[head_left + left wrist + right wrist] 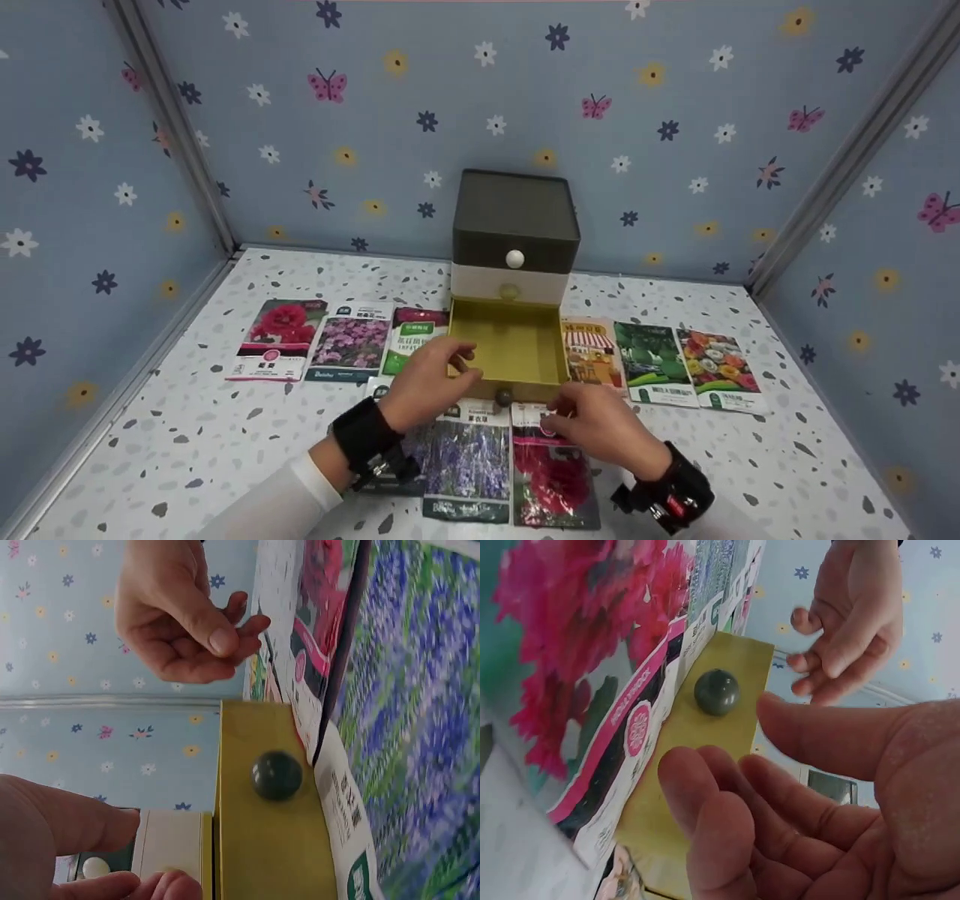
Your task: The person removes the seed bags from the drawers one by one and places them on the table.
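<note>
A small drawer box [517,206] stands by the back wall, dark on top with a white drawer below. Its lowest drawer [510,345], yellow with a dark round knob [277,775], is pulled out and bare inside. My left hand [431,379] hovers at the drawer's left front corner, fingers loosely bent, holding nothing. Near the right front corner is my right hand [604,427], over a red-flower seed packet [551,480], its fingers loosely curled around nothing. Beside that packet lies a lavender-flower packet [469,461]; a third packet [409,484] is partly hidden by my left wrist.
Left of the drawer lie a red-flower packet [281,334], a pink-flower packet [351,341] and a green-and-white packet [409,341]. To the right are an orange packet [592,349], a green packet [654,360] and a mixed-flower packet [720,367]. Patterned walls [420,97] enclose the speckled table.
</note>
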Demonstrator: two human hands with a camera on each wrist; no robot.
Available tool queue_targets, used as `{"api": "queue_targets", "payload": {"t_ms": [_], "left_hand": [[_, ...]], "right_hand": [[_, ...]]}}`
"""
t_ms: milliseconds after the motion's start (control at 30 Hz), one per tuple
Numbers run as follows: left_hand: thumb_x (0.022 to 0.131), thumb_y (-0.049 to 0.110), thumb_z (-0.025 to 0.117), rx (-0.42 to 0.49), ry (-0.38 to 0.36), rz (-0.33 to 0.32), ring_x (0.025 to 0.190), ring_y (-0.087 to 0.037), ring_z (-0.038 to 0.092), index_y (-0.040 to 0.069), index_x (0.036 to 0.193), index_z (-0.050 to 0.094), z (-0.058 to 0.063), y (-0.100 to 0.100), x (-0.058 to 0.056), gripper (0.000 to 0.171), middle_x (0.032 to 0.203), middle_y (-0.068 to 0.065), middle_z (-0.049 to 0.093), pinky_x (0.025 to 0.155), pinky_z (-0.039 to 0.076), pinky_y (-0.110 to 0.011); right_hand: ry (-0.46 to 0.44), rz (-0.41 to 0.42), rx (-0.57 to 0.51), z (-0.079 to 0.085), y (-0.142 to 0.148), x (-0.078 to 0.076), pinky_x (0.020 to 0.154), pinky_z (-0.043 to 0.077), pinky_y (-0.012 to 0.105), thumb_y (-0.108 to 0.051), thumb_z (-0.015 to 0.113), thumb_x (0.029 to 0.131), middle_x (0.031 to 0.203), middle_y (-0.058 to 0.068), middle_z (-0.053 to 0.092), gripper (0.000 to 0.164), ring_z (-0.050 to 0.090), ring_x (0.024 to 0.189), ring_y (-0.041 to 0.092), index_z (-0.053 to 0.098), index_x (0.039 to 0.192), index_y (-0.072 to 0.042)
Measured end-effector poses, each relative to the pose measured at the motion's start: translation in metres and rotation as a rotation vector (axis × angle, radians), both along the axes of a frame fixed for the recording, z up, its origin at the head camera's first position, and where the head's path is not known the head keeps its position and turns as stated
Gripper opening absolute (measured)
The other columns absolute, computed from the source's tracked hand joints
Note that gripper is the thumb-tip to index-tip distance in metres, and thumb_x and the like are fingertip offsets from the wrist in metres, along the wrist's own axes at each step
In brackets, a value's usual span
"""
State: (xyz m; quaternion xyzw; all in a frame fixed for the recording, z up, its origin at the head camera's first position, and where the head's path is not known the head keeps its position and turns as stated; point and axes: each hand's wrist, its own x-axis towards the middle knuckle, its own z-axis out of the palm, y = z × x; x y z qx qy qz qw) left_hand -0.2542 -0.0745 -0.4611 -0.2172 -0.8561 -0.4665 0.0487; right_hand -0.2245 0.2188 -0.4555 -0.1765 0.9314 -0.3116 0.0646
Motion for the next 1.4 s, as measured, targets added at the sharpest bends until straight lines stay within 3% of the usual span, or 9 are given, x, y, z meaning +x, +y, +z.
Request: {"api": "queue_targets", "payload": {"t_ms": [133, 333, 533, 800, 933, 1167, 1267, 1400], "left_hand": [[0.102, 0.009, 0.078, -0.049, 0.147, 0.062, 0.106, -0.031, 0.07, -0.003, 0.134, 0.07, 0.004, -0.004, -0.018, 0.035, 0.121, -0.019, 0.07, 0.086, 0.061, -0.047], [0.102, 0.008, 0.08, -0.134, 0.397, 0.111, 0.091, -0.029, 0.068, -0.006, 0.135, 0.067, 0.01, -0.01, -0.044, 0.039, 0.12, -0.02, 0.065, 0.076, 0.062, -0.042], [0.102, 0.009, 0.081, -0.217, 0.528, 0.126, 0.107, -0.034, 0.068, -0.008, 0.144, 0.063, 0.022, -0.017, -0.065, 0.049, 0.138, -0.025, 0.06, 0.088, 0.062, -0.047], [0.107, 0.014, 0.077, -0.27, 0.565, 0.219, 0.124, -0.039, 0.065, -0.003, 0.154, 0.06, 0.044, -0.016, -0.088, 0.053, 0.147, -0.027, 0.058, 0.09, 0.062, -0.049], [0.108, 0.015, 0.076, -0.271, 0.529, 0.26, 0.126, -0.04, 0.064, -0.001, 0.159, 0.055, 0.047, -0.015, -0.096, 0.058, 0.151, -0.028, 0.056, 0.091, 0.062, -0.051], [0.111, 0.017, 0.072, -0.284, 0.478, 0.265, 0.122, -0.041, 0.064, 0.001, 0.165, 0.049, 0.052, -0.013, -0.113, 0.061, 0.155, -0.03, 0.052, 0.081, 0.059, -0.052], [0.112, 0.02, 0.07, -0.308, 0.441, 0.262, 0.127, -0.041, 0.063, 0.001, 0.167, 0.046, 0.058, -0.011, -0.119, 0.062, 0.156, -0.03, 0.051, 0.085, 0.059, -0.052], [0.114, 0.023, 0.067, -0.336, 0.391, 0.233, 0.136, -0.042, 0.06, 0.003, 0.169, 0.044, 0.066, -0.007, -0.124, 0.063, 0.157, -0.03, 0.051, 0.102, 0.057, -0.053]], "right_hand": [[0.06, 0.024, 0.017, 0.003, -0.012, -0.001, 0.065, 0.056, 0.033, -0.023, 0.085, 0.1, 0.09, -0.008, 0.074, 0.013, 0.065, 0.072, 0.008, 0.078, 0.105, -0.014], [0.207, 0.04, 0.074, -0.001, -0.031, -0.005, 0.071, 0.057, 0.035, -0.023, 0.085, 0.101, 0.092, -0.006, 0.075, 0.015, 0.067, 0.077, 0.01, 0.079, 0.109, -0.013], [0.261, 0.049, 0.1, -0.01, -0.04, -0.007, 0.073, 0.057, 0.032, -0.022, 0.084, 0.102, 0.094, -0.003, 0.075, 0.019, 0.07, 0.081, 0.012, 0.078, 0.116, -0.011], [0.345, 0.061, 0.121, -0.017, -0.049, -0.013, 0.067, 0.057, 0.034, -0.021, 0.09, 0.096, 0.091, -0.001, 0.078, 0.018, 0.07, 0.075, 0.014, 0.079, 0.107, -0.013], [0.354, 0.078, 0.135, -0.019, -0.054, -0.015, 0.069, 0.059, 0.036, -0.022, 0.089, 0.096, 0.094, -0.001, 0.08, 0.017, 0.072, 0.077, 0.015, 0.08, 0.107, -0.015], [0.363, 0.108, 0.147, -0.022, -0.058, -0.017, 0.07, 0.061, 0.039, -0.021, 0.088, 0.097, 0.095, 0.001, 0.08, 0.016, 0.074, 0.078, 0.017, 0.079, 0.108, -0.014], [0.378, 0.125, 0.16, -0.024, -0.059, -0.018, 0.071, 0.061, 0.039, -0.021, 0.087, 0.098, 0.096, 0.001, 0.08, 0.016, 0.074, 0.079, 0.018, 0.08, 0.11, -0.013], [0.389, 0.135, 0.165, -0.024, -0.06, -0.018, 0.069, 0.061, 0.039, -0.02, 0.086, 0.098, 0.094, 0.001, 0.08, 0.015, 0.074, 0.077, 0.018, 0.079, 0.109, -0.012]]}}
